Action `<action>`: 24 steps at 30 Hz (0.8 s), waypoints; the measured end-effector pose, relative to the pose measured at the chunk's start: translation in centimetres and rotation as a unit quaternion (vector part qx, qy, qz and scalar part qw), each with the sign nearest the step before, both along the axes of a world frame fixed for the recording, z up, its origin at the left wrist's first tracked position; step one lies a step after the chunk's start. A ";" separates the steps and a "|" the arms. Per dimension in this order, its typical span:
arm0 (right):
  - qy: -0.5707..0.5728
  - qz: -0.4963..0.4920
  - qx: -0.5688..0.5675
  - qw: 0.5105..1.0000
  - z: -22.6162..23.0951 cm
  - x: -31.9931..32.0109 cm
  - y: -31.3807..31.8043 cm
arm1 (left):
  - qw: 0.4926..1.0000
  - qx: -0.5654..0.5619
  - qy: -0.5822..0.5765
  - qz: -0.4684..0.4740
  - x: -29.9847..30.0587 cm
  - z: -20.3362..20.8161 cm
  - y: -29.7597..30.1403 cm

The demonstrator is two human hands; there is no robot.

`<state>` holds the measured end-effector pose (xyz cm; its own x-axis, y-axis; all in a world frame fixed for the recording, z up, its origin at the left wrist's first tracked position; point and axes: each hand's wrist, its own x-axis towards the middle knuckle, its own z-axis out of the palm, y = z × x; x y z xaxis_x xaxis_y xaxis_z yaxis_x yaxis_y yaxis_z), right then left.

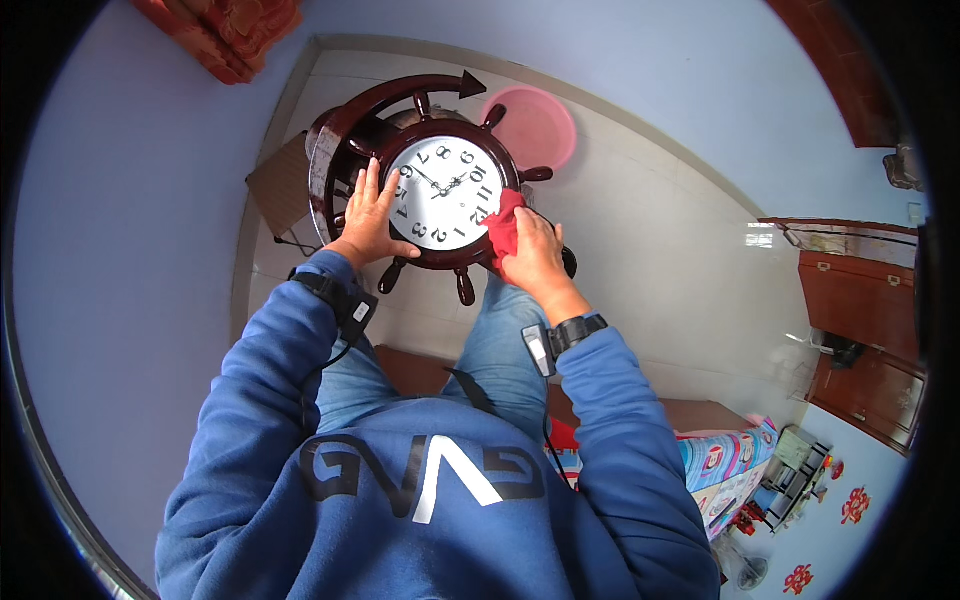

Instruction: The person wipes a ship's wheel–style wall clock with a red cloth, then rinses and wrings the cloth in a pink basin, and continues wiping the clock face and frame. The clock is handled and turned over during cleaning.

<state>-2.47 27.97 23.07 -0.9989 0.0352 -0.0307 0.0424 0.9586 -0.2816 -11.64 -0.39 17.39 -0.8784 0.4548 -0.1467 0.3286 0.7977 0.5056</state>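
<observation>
In front of my knees is a wall clock (pixel 440 205) shaped like a ship's wheel, with a dark red-brown glossy rim, short handles around it and a white dial. A curved arm ending in an arrow tip (pixel 471 86) arches over its far side. My left hand (pixel 370 218) lies spread on the clock's left rim, fingers apart, holding nothing. On the right rim my right hand (pixel 537 252) presses a red cloth (pixel 505 228), fingers closed over it. Part of the cloth reaches the edge of the dial.
A pink basin (pixel 533 128) stands on the tiled floor beyond the clock. To the left a brown cardboard piece (pixel 281 187) leans near the wall. Reddish-brown wooden cabinets (pixel 858 300) are at the right. Packages in colourful wrapping (pixel 728 462) lie at the lower right.
</observation>
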 end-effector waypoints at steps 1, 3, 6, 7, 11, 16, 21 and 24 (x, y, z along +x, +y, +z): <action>0.009 -0.002 0.005 1.000 -0.3 0.0 0.0 | 1.000 0.001 -0.004 0.001 0.0 0.0 0.0; -0.003 0.009 0.032 0.999 -0.8 0.4 0.2 | 1.000 -0.002 -0.001 0.001 0.0 0.0 0.0; 0.027 0.046 0.005 0.999 -1.1 1.2 1.7 | 1.000 0.004 0.001 -0.003 -0.1 -0.1 0.0; 0.049 0.066 -0.010 0.997 -1.1 1.4 2.2 | 1.000 0.005 0.000 -0.004 -0.1 -0.1 0.0; -0.005 -0.187 -0.313 0.931 -0.5 1.4 3.2 | 1.000 0.000 0.006 -0.003 0.0 -0.2 -0.1; -0.042 -0.049 -0.163 0.985 0.5 0.1 1.4 | 1.000 0.002 -0.006 0.001 0.0 -0.1 0.0; -0.106 -0.044 0.071 0.991 0.3 -1.3 -0.8 | 1.000 -0.017 -0.010 -0.001 -0.1 0.2 0.1; -0.067 -0.074 0.047 0.994 -0.2 -1.0 0.6 | 1.000 -0.008 -0.001 -0.005 -0.1 0.1 0.0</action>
